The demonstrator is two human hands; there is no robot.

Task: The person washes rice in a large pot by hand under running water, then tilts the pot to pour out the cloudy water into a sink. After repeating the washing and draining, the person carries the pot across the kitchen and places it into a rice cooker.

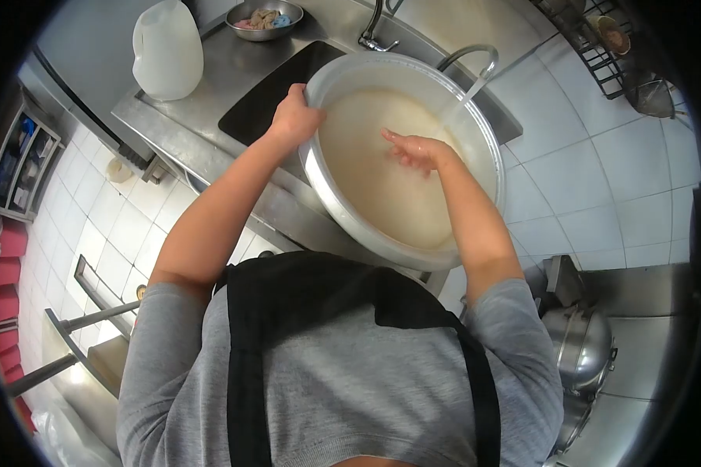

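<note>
A large metal basin (327,183) sits tilted at the sink, holding cloudy, whitish water (374,194). My left hand (296,121) grips its left rim, fingers closed over the edge. Over the middle of the basin, my right hand (417,152) has its thumb out and fingers loosely curled, with the fingertips at the water's surface. Whether anything lies beneath the cloudy water cannot be seen. From a curved faucet (475,50) at the back right, a stream of water runs into the basin.
Left of the basin is a dark sink well (261,97) in a steel counter. A white plastic jug (167,50) and a metal bowl (265,19) with cloths or sponges stand there. Metal pots (580,350) are at the right. Strainers (650,97) hang from a black rack.
</note>
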